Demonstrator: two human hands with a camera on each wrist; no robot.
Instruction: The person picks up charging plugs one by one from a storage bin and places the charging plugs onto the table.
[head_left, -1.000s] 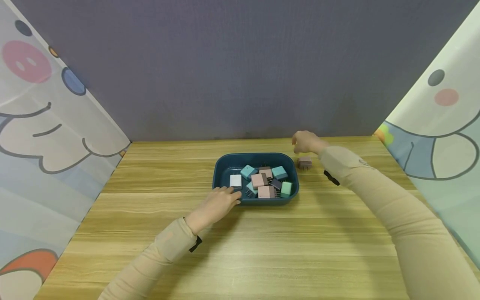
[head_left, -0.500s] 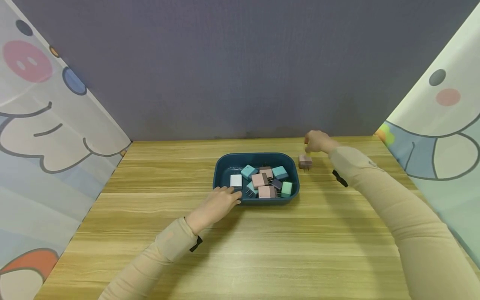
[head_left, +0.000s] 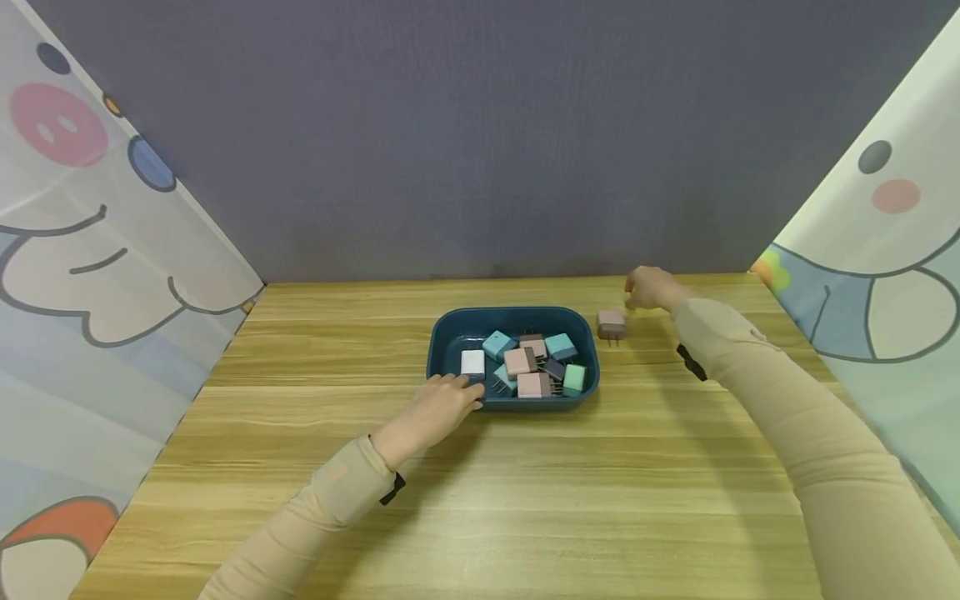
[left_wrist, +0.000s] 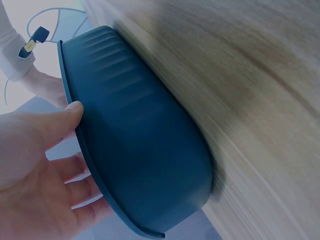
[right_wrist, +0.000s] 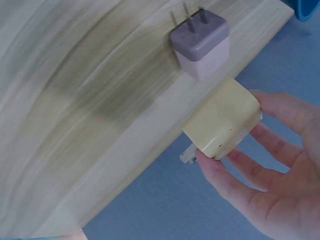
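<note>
My left hand (head_left: 431,412) grips the near-left rim of a dark blue plastic bin (left_wrist: 135,120); the thumb lies against the outer side and the fingers sit behind the rim. Between the thumb and fingertips of my right hand (head_left: 654,287) is a yellow plug charger (right_wrist: 222,120), its metal prongs pointing away from the palm. In the head view that hand is just above the table, right of the bin. A two-tone pink charger (head_left: 611,323) stands on the table between the bin and my right hand, prongs toward me.
Inside the bin lie a white charger (head_left: 472,363) and several pink, teal, dark and green ones, such as a green charger (head_left: 573,379). The wooden table (head_left: 525,500) ends at a grey back panel (head_left: 480,150). Cartoon-printed sheets (head_left: 892,275) flank both sides.
My right hand has moved right, from above and behind the pink charger to its right side, with the yellow charger coming into view. My left hand stays on the bin's rim.
</note>
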